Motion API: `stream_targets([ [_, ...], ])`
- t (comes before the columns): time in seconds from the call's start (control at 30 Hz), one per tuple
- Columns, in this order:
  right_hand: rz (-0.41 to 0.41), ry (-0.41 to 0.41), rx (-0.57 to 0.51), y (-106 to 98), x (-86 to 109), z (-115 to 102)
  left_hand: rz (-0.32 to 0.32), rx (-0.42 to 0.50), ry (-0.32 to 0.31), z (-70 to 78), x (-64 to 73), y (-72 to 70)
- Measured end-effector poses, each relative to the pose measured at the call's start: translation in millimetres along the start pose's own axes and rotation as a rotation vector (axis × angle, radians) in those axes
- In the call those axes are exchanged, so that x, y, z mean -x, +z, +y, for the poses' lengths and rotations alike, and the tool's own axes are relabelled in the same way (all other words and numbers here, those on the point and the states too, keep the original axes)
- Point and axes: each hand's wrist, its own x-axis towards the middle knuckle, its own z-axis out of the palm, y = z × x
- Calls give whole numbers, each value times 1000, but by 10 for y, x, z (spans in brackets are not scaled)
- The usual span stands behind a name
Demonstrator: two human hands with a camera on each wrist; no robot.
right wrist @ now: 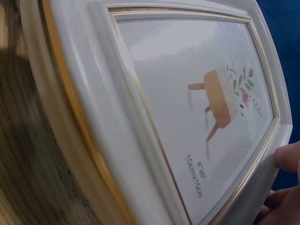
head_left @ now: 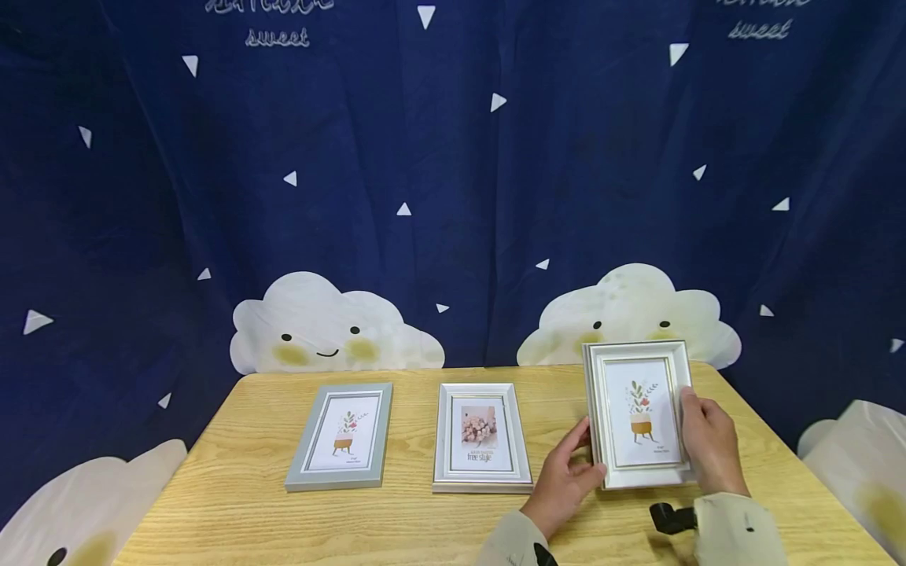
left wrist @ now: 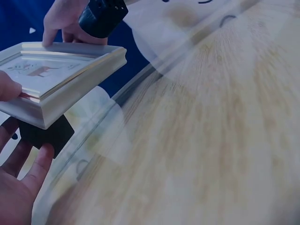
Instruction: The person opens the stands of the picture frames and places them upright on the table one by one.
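While two frames lie flat on the wooden table (head_left: 233,503), a third one — the white frame (head_left: 639,413) with a gold inner line and a potted-plant print — is held tilted up at the right side of the table, its near edge low and its far edge raised toward the curtain (head_left: 453,196). The left hand (head_left: 566,479) curls round the frame's near left corner, thumb on the front moulding and fingers underneath; from the left wrist view those fingers (left wrist: 21,183) sit under a black back piece (left wrist: 47,133), probably the stand, which would explain why the frame is lifted rather than left lying. The right hand (head_left: 710,444) grips the right edge, fingers wrapped over the moulding, and a fingertip (right wrist: 287,157) shows on that edge in the right wrist view — a two-sided hold that keeps the frame steady and its picture facing the person. To the left, the grey frame (head_left: 342,436) and the silver frame (head_left: 483,436) lie face up, side by side but apart, in a row along the table's middle.
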Motion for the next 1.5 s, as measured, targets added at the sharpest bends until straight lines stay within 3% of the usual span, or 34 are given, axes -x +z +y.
stream_targets([
  [0.17, 2, -13, -13, 16, -6, 12, 40, -8, 25, 0, -8, -3],
  [0.37, 8, -65, -23, 39, -18, 12, 142, -50, 43, 4, -37, 14],
  [0.5, 24, -104, -30, 52, -25, 11, 188, -37, 23, 9, -49, 26],
  [0.8, -8, -110, -54, 47, -4, -13, 266, -79, -36, -2, -57, 26],
  [1.13, -9, -144, -98, 18, -10, -6, 250, -163, 54, 0, -59, 19],
  [1.5, -12, -106, -123, -6, -26, -18, 236, -157, 39, 16, -56, 11],
])
